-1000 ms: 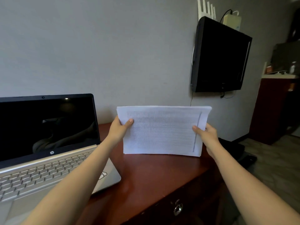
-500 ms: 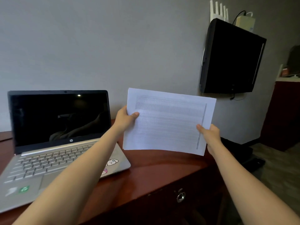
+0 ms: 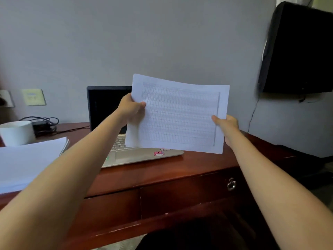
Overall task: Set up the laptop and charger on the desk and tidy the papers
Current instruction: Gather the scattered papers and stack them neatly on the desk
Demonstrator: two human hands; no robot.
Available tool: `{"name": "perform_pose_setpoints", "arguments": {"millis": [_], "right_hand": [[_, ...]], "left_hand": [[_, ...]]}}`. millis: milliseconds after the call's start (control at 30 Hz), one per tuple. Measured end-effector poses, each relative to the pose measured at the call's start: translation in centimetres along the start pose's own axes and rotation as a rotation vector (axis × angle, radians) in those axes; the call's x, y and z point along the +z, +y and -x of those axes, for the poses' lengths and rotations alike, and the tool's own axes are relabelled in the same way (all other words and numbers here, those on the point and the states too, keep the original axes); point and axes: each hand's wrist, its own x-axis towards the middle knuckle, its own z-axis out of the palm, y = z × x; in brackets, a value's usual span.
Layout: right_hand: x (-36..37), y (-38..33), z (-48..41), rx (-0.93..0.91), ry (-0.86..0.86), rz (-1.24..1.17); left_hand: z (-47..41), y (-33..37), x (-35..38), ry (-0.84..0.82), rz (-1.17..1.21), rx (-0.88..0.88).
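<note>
Papers (image 3: pixel 180 116) are pinched at their 9 o'clock edge by the left hand (image 3: pixel 130 108) and 3 o'clock edge by the right hand (image 3: pixel 228 126), raised above the desk (image 3: pixel 162 170). Open laptop (image 3: pixel 108 105) stands behind; another stack (image 3: pixel 27 159) lies at its 9 o'clock.

Holds printed papers (image 3: pixel 180 114) up above the desk (image 3: pixel 180 170), tilted down to the right. Pinches the left edge with the left hand (image 3: pixel 130 108) and the right edge with the right hand (image 3: pixel 227 126), thumbs in front. Covers part of the open laptop (image 3: pixel 137 156) behind. Farther left on the desk: a white paper stack (image 3: pixel 27 159), a white cup (image 3: pixel 17 132), a black charger (image 3: pixel 42 124) with looped cable.
</note>
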Motion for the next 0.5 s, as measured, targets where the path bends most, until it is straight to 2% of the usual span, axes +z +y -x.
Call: {"name": "perform_pose_setpoints", "arguments": {"millis": [267,500], "right_hand": [[7.3,-0.6,2.9,0.025,-0.213,-0.007],[14.8,0.0,2.1,0.089,-0.344,-0.046]], "left_hand": [[1.7,-1.6,-8.2,0.158,-0.104,-0.103],[-0.2,-4.3,-13.9,0.231,-0.050,-0.184]]}}
